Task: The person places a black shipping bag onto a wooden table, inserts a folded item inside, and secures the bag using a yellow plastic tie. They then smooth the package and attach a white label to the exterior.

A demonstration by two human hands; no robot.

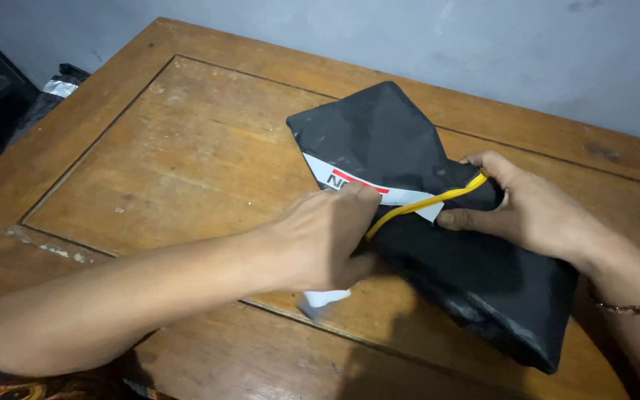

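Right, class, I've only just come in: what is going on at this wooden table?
A person is working on a black plastic parcel that lies on a wooden table. A yellow band is stretched across the parcel between both hands. The left hand presses on the parcel's near edge, by a white label, with the band running out from under its fingers. The right hand holds the far side, with the band at its fingertips. The parcel's top end is folded over.

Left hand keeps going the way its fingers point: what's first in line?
Likely the black plastic package: the left hand points up-right and already touches it beside the yellow band. The right hand sits further along.
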